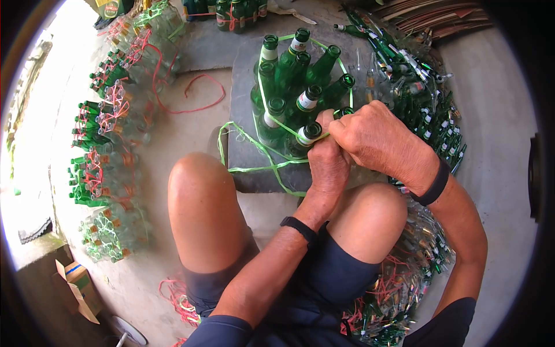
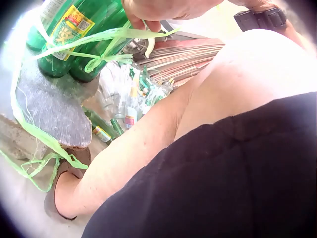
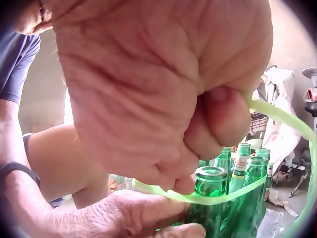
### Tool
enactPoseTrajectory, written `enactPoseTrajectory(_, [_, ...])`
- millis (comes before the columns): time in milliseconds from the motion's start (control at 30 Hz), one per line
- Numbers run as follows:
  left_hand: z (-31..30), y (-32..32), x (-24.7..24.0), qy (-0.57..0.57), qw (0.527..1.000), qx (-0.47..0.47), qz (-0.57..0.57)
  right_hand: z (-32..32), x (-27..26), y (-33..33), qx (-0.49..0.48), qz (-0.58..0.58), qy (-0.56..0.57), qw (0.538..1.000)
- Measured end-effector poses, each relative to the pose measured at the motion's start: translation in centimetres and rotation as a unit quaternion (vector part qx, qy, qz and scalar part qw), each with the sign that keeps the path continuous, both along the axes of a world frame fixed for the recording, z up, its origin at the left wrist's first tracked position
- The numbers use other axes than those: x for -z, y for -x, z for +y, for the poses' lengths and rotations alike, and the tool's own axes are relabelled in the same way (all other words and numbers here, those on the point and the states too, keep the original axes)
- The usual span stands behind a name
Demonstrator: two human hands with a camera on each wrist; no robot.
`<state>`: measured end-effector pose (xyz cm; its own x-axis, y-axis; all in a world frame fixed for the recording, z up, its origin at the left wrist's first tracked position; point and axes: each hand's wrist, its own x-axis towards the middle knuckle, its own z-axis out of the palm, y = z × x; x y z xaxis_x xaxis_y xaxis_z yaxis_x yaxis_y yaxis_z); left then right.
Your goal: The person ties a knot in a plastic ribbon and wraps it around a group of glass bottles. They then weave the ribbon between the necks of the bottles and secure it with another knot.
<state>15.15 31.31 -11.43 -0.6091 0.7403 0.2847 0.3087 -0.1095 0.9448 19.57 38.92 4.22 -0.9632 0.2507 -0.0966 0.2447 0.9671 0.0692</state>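
Note:
A cluster of several green glass bottles stands upright, with a light-green plastic strap looped round it near the necks. At the cluster's near right side, my curled right hand grips the strap, which shows taut beside its fingers in the right wrist view. Just below it, my left hand pinches the strap close against a bottle neck; the right hand partly hides its fingertips. More strap trails loosely at the cluster's near left. Labels show on the bottles in the left wrist view.
The bottles stand on a low dark slab before my knees. Bundles of bottles tied with red string line the left. A heap of loose bottles lies to the right. Red string lies on the floor; a cardboard box sits at lower left.

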Motion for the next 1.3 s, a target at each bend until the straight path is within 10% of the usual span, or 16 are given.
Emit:
enactPoseTrajectory(600, [0.4,0.5,-0.8,-0.028,0.997,-0.014,0.077,7.1,0.1,3.3,0.023,-0.003,0.263,0.964])
enactPoseTrajectory(1300, [-0.1,0.8,-1.4,-0.012,0.998,0.012,0.065,7.0,1.1,1.0,0.116,0.105,0.203,0.967])
